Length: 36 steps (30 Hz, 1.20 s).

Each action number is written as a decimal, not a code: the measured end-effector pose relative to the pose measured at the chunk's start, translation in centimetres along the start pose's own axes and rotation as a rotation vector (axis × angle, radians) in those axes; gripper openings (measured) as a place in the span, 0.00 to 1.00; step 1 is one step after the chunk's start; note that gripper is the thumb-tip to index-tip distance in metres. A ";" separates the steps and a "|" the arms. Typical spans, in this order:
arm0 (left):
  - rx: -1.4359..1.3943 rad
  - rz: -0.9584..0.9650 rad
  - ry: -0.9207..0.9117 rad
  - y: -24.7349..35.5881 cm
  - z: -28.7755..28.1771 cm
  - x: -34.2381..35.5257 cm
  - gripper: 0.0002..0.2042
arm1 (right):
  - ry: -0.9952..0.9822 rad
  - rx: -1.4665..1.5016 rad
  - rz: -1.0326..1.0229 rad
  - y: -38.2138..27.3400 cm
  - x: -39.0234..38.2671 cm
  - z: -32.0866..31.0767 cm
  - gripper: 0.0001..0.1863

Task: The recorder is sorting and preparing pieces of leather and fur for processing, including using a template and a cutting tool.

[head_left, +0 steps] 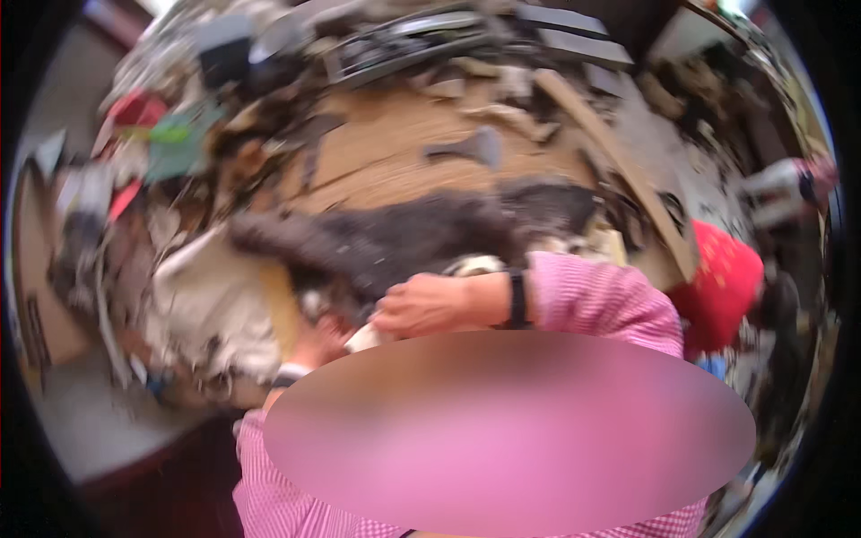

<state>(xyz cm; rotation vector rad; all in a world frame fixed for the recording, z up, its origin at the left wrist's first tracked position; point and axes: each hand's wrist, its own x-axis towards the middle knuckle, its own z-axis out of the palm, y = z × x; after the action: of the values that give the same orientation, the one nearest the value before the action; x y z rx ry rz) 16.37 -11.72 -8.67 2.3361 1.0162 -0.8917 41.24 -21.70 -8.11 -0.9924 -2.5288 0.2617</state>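
Observation:
A long piece of dark brown fur lies across the wooden board in front of me. At its near edge my right hand is closed, its fingers bent down onto a small pale piece whose kind I cannot make out. My left hand comes up from the lower left, close to my right fingertips. Its fingers look closed on the other side of the pale piece, though motion blurs them. The blurred patch below covers part of both forearms. Beyond the fur a grey tool with a flared end rests on the board.
A cream cloth or hide lies at the left. On the right a long wooden strip slants over the work surface, with a red cloth beside it. Along the back stands a grey tray of small items. Scraps clutter both sides.

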 end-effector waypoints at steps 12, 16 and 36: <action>-0.128 0.158 0.276 0.5 -0.7 0.2 0.30 | -0.384 0.234 0.059 0.3 1.8 -5.4 0.14; -0.054 0.265 0.491 0.4 -0.9 0.7 0.35 | -0.579 0.290 0.055 1.0 3.9 -7.4 0.17; -0.309 0.306 0.514 0.1 -1.5 -0.1 0.38 | -0.046 -0.255 0.289 21.2 23.5 1.9 0.31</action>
<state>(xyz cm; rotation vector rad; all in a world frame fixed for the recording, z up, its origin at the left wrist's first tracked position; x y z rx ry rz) 17.00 -10.89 -7.54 2.4002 0.8639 -0.0064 37.67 9.80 -9.30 -1.4693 -2.4973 0.0435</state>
